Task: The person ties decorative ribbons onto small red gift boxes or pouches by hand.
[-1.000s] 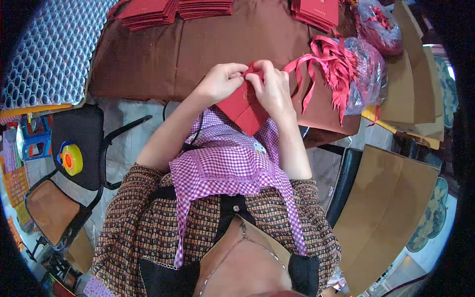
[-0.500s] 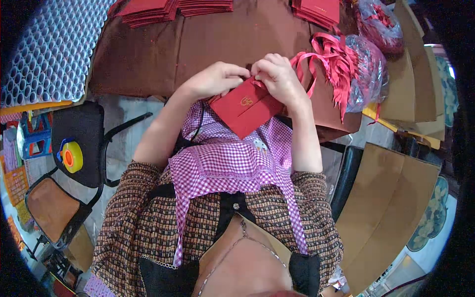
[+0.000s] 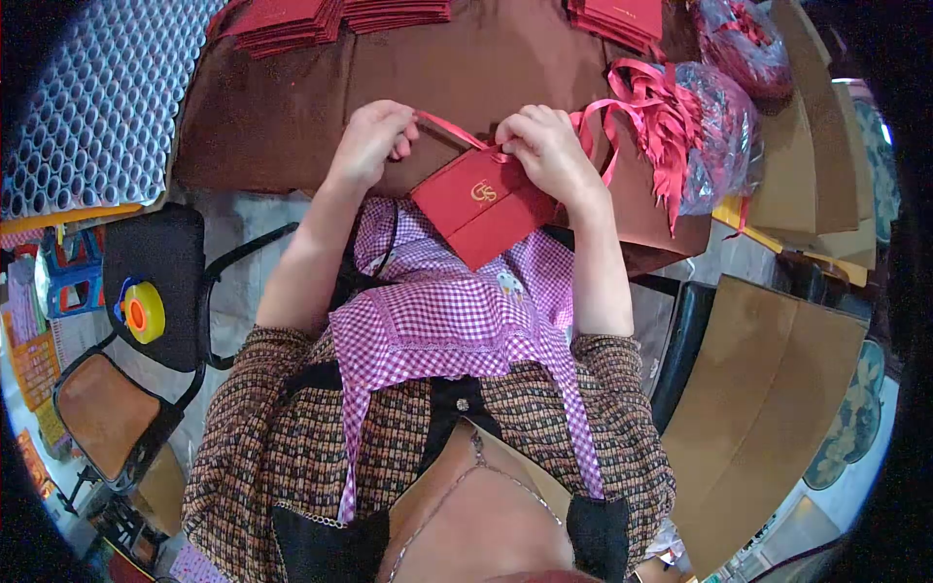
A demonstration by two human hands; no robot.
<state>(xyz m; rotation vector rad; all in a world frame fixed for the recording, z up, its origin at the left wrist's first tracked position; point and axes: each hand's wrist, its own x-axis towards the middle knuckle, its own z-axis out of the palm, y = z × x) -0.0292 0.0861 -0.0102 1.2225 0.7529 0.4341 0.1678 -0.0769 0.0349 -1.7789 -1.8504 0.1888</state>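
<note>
A small red paper bag with a gold emblem lies tilted over my lap at the edge of the brown table. My right hand pinches the bag's top edge where a red ribbon enters it. My left hand grips the other end of that ribbon, pulled out taut to the left.
Stacks of flat red bags line the table's far edge, with another stack at the right. A clear plastic bag of red ribbons sits at the right. Cardboard sheets stand right; a chair with tape roll left.
The bag turned to show its emblem. My left hand left the bag and moved left, drawing the ribbon out from the bag's top; the right hand stayed on the top edge.
</note>
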